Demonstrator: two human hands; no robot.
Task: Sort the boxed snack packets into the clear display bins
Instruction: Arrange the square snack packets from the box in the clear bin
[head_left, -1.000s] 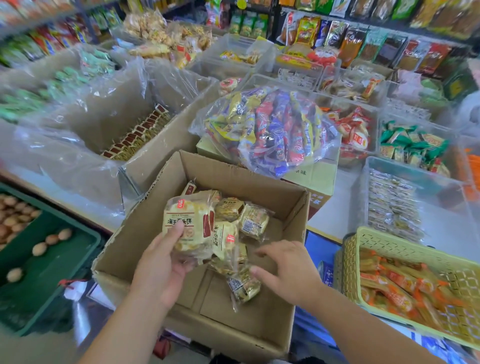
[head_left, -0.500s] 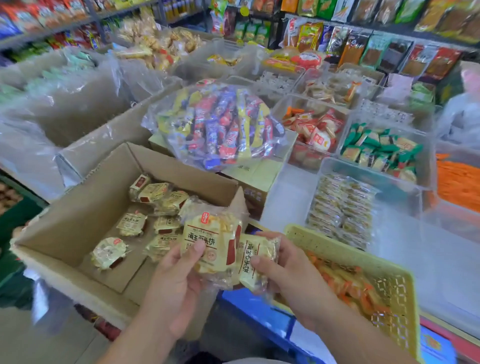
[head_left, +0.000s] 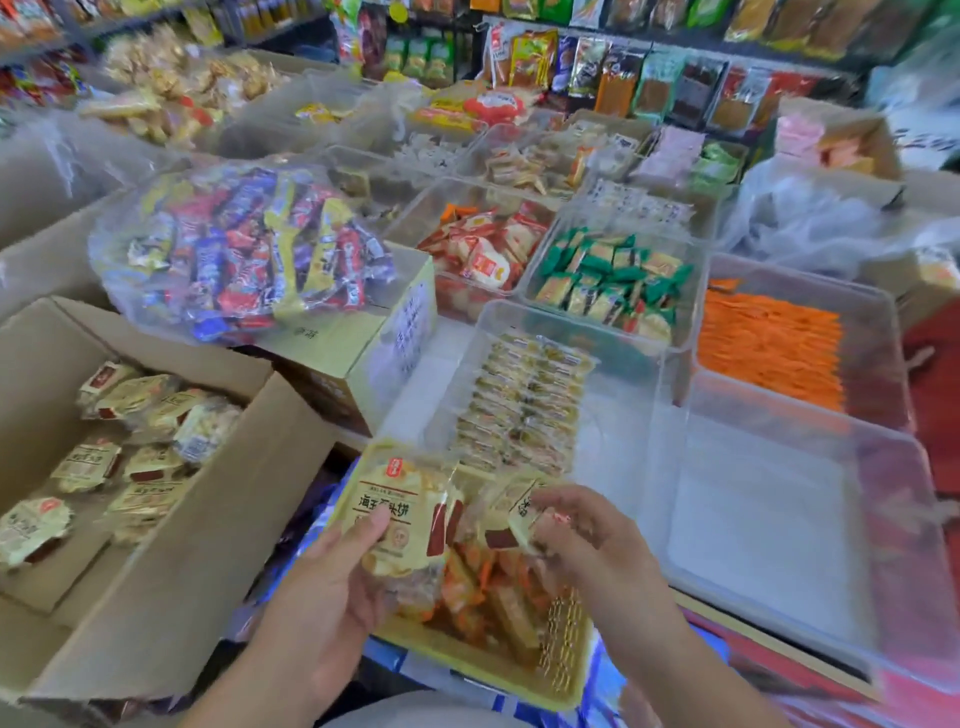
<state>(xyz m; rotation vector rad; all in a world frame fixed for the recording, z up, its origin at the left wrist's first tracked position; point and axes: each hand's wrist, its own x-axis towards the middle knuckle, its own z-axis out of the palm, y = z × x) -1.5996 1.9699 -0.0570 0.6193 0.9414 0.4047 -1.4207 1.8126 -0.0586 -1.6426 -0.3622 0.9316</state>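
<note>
Head view: a large packet (head_left: 400, 499), pale yellow with a red stripe and dark printed characters, is gripped by the left hand (head_left: 332, 587), with the thumb pressed on its front and the fingers hidden behind it. A smaller packet (head_left: 519, 514) of the same cream-and-red design is pinched by the curled fingers of the right hand (head_left: 597, 551). Both are held just above a yellow basket (head_left: 561, 670) of orange snacks. More matching packets (head_left: 135, 415) are seen lying in the cardboard box (head_left: 208, 519) to the left. A clear bin (head_left: 618, 431) of stacked wrapped biscuits is seen just beyond the hands.
</note>
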